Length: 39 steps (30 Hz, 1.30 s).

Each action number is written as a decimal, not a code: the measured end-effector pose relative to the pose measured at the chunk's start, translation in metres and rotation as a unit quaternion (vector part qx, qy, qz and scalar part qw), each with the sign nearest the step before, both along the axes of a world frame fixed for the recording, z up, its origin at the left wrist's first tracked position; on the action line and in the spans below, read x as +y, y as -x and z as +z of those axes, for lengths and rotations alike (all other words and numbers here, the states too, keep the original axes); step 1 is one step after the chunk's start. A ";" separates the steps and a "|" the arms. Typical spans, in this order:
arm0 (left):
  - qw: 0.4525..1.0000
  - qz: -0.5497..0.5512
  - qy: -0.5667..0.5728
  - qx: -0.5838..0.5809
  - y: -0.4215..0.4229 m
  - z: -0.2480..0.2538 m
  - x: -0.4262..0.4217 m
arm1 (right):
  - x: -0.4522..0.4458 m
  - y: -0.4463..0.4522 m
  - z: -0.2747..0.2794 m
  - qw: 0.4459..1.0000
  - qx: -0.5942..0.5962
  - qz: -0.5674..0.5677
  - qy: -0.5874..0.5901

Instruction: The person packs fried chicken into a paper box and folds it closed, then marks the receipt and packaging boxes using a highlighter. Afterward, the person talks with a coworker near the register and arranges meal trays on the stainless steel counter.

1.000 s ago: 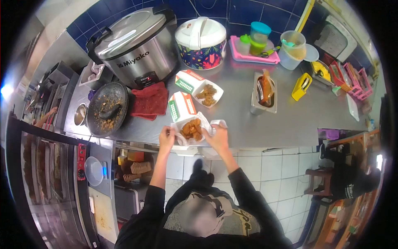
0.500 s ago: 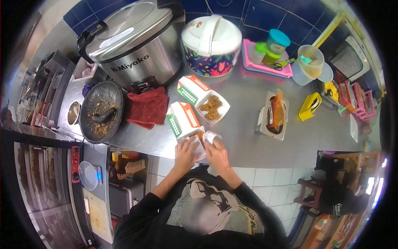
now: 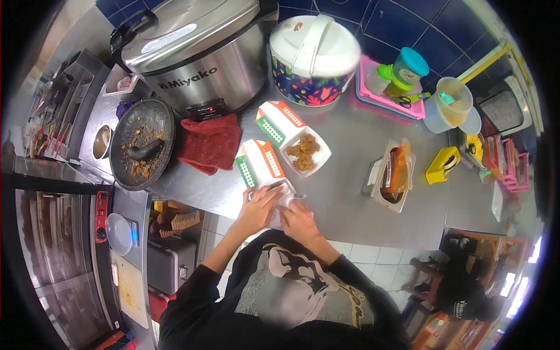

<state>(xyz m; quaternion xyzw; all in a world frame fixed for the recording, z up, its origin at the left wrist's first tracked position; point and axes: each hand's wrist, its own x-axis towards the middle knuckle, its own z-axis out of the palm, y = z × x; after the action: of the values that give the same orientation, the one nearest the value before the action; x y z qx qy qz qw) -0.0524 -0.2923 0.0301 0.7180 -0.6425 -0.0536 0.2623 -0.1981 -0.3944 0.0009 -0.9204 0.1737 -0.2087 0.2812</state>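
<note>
My left hand rests its fingers on a sheet of white wrapping paper at the counter's front edge, beside the lid of an open takeaway box. My right hand pinches the same paper from the other side, its fingers curled. The hands almost meet, and whatever lies under the paper is hidden. Just beyond, a second takeaway box stands open with pieces of fried food in its tray.
A stone mortar with a pestle and a red cloth lie left. Behind stand a steel rice cooker and a patterned one. To the right are a sauce container, a yellow tape dispenser and a pink tray.
The paper has been folded over, covering the orange-brown thing that showed between my hands. My right hand has moved slightly down and curled. The whole view has shifted a little.
</note>
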 end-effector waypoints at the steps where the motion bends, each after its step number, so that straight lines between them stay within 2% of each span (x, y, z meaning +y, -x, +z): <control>1: 0.999 0.005 -0.019 -0.036 -0.004 -0.010 0.000 | -0.002 0.005 0.001 1.000 -0.001 0.000 0.001; 3: 0.996 0.007 -0.057 -0.069 -0.013 -0.023 0.000 | -0.007 0.017 0.004 0.984 -0.080 -0.150 -0.059; 4: 0.996 0.005 -0.059 -0.067 -0.017 -0.026 0.004 | -0.014 0.023 0.005 0.983 -0.078 -0.151 -0.061; 6: 0.994 -0.008 -0.070 -0.081 -0.022 -0.030 0.010 | -0.024 0.030 0.009 0.963 -0.077 -0.235 -0.105; 10: 0.995 -0.011 -0.049 -0.084 -0.027 -0.036 0.008 | -0.007 0.020 -0.007 0.961 0.041 -0.223 -0.158; 11: 0.995 -0.015 -0.052 -0.080 -0.027 -0.037 0.008 | -0.005 0.016 -0.015 0.967 0.015 -0.218 -0.131; 13: 0.992 -0.038 0.096 -0.070 -0.030 -0.036 -0.001 | -0.008 0.014 -0.019 0.963 0.003 -0.213 -0.162; 14: 0.993 -0.042 0.092 -0.066 -0.033 -0.035 -0.004 | -0.008 0.016 -0.021 0.959 -0.012 -0.207 -0.191; 16: 0.944 -0.227 0.006 -0.238 -0.042 -0.019 -0.020 | -0.008 0.018 -0.031 0.956 -0.021 -0.211 -0.202; 18: 0.941 -0.243 0.010 -0.236 -0.038 -0.021 -0.027 | -0.009 0.027 -0.038 0.953 -0.038 -0.215 -0.211; 20: 0.940 -0.288 0.017 -0.184 -0.027 -0.028 -0.036 | -0.009 0.043 -0.043 0.951 -0.037 -0.220 -0.214; 24: 0.948 -0.289 0.018 -0.134 0.055 -0.031 -0.059 | -0.030 0.121 -0.038 0.937 -0.042 -0.246 -0.244; 26: 0.961 -0.259 0.035 -0.089 0.115 -0.030 -0.077 | -0.048 0.181 -0.039 0.928 -0.023 -0.273 -0.253; 30: 0.966 -0.236 0.070 -0.074 0.250 -0.037 -0.134 | -0.105 0.313 -0.031 0.917 0.010 -0.307 -0.256; 31: 0.963 -0.243 0.092 -0.073 0.283 -0.040 -0.151 | -0.123 0.346 -0.030 0.919 -0.001 -0.303 -0.253; 33: 0.959 -0.254 0.105 -0.071 0.345 -0.045 -0.189 | -0.167 0.408 -0.027 0.940 0.068 -0.274 -0.191; 35: 0.958 -0.259 0.107 -0.065 0.402 -0.051 -0.220 | -0.208 0.456 -0.023 0.917 0.063 -0.300 -0.256; 37: 0.968 -0.205 0.128 -0.063 0.448 -0.054 -0.262 | -0.249 0.491 -0.016 0.934 0.048 -0.285 -0.211; 39: 0.978 -0.160 0.119 -0.066 0.478 -0.052 -0.300 | -0.289 0.510 -0.004 0.924 0.041 -0.315 -0.212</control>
<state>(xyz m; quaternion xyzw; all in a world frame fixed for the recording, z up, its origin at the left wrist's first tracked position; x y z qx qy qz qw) -0.5303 -0.5925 -0.0218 0.5712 -0.7670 0.0287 0.2909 -0.7080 -0.6834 -0.0035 -0.7446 0.5066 -0.2066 0.3823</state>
